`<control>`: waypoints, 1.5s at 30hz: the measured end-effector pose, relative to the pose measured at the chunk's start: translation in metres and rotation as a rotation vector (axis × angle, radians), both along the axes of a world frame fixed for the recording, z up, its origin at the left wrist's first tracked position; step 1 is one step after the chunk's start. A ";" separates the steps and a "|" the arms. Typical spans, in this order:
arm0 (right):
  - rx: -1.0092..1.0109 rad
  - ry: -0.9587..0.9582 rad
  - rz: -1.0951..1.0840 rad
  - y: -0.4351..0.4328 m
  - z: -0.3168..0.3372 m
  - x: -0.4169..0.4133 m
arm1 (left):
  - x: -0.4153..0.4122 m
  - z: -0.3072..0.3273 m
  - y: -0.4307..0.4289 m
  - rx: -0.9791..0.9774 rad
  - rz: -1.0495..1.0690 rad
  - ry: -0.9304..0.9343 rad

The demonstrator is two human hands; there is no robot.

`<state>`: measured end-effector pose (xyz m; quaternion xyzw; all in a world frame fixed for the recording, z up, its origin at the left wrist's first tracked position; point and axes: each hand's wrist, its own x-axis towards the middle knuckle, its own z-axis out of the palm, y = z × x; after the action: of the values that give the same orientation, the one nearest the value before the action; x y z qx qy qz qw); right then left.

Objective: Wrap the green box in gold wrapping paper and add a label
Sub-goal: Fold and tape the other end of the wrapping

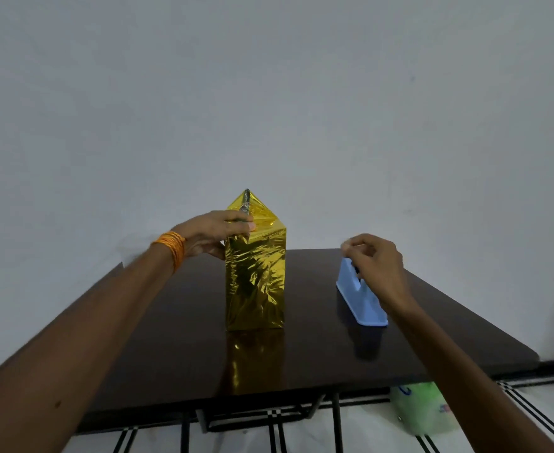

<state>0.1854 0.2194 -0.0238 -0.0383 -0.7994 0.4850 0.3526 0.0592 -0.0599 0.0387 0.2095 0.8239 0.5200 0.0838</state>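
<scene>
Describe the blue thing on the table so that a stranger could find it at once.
On the dark glossy table, look right of the tall box wrapped in gold paper. The pale blue tape dispenser stands there, under the right hand. It alone is blue, low and matte; the box is tall and shiny.

I am observing a dark, glossy worktop (177, 338) standing against a pale wall (302, 93). A tall box wrapped in gold paper (255, 282) is standing upright near the middle, its reflection showing in the surface. A blue plastic dispenser (360, 299) is resting to its right, well apart, near the right edge.
</scene>
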 end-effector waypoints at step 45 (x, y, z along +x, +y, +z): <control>0.855 -0.670 0.501 -0.112 0.134 -0.144 | 0.000 -0.004 0.002 -0.009 0.037 0.012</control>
<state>0.0410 0.1075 0.1107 0.1455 -0.9761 0.1502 -0.0597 0.0589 -0.0575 0.0351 0.1971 0.8304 0.5164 0.0701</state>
